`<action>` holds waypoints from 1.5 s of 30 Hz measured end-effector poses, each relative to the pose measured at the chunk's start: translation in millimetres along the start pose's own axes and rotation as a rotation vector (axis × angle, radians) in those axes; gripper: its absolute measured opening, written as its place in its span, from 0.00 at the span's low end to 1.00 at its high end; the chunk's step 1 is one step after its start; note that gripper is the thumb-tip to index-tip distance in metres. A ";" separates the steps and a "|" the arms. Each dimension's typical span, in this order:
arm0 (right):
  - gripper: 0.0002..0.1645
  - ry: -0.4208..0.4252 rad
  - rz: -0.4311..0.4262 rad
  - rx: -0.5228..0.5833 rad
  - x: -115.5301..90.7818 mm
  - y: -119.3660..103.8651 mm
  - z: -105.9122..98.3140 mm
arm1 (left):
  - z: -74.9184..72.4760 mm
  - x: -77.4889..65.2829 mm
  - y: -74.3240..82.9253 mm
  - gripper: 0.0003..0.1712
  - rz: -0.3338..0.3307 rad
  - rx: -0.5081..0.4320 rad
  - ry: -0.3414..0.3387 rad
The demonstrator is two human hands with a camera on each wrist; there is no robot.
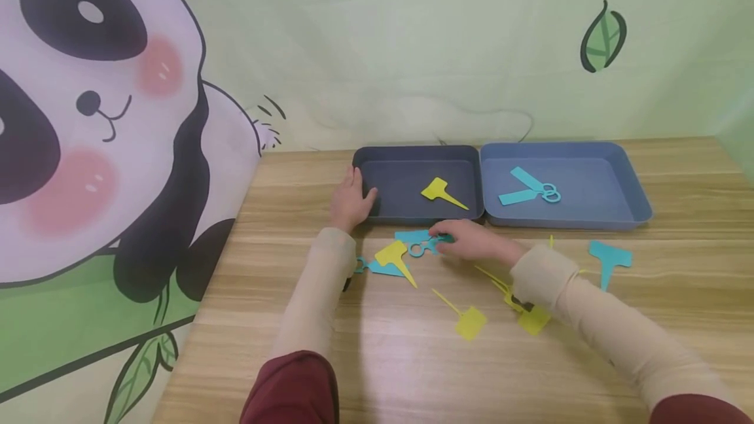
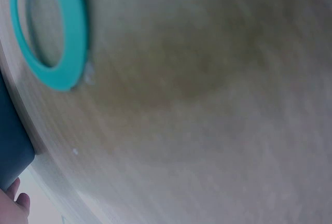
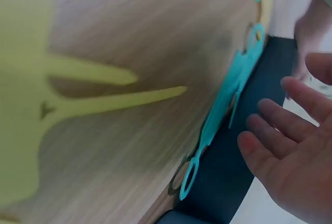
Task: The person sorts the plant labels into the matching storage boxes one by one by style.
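My left hand (image 1: 349, 203) lies along the left end of the dark tray (image 1: 406, 222), its fingers straight at the rim and thumb spread over the near corner. Just in front of that tray, my right hand (image 1: 471, 239) reaches over flat turquoise tags with rings (image 1: 412, 236). In the right wrist view, its fingers (image 3: 282, 120) are spread and loosely bent, with nothing gripped, close to a turquoise ring tag (image 3: 220, 105). A yellow T-shaped plant label (image 1: 391, 254) lies across another turquoise tag (image 1: 385, 269) between the arms.
One yellow label (image 1: 437, 188) lies in the dark tray; two turquoise ring tags (image 1: 521, 197) lie in the blue tray (image 1: 568, 222) beside it. More yellow labels (image 1: 471, 323) and a turquoise T-shaped label (image 1: 610, 257) are scattered on the wooden table (image 1: 412, 371). A panda-printed cloth (image 1: 377, 51) hangs behind.
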State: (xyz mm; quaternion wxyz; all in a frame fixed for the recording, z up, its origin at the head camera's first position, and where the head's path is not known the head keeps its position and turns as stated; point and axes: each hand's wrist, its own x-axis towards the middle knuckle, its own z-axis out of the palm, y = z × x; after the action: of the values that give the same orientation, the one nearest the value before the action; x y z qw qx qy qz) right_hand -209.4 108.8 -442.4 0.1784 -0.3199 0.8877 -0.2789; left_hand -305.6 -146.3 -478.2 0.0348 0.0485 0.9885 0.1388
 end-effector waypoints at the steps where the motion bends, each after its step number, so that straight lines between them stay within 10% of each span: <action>1: 0.23 -0.018 -0.016 -0.038 -0.8 0.0 2.3 | -0.2 0.1 0.1 0.41 -0.001 0.001 0.000; 10: 0.33 -0.102 -0.013 -0.253 -9.6 -1.6 17.3 | -1.0 -1.8 1.3 0.40 -0.007 -0.018 0.009; 36: 0.38 -0.222 0.057 -0.317 -43.5 -6.5 29.6 | -0.2 -2.2 0.6 0.41 0.006 -0.006 0.007; 45: 0.36 0.026 0.066 -0.255 -43.0 1.7 26.6 | -0.9 -2.3 0.9 0.41 0.011 -0.005 0.011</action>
State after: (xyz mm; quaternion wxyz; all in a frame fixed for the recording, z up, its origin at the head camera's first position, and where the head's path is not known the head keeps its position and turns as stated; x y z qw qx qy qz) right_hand -165.5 128.5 -458.3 0.1339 -0.3072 0.9281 -0.1622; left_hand -303.3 -146.0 -477.0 0.0288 0.0530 0.9880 0.1419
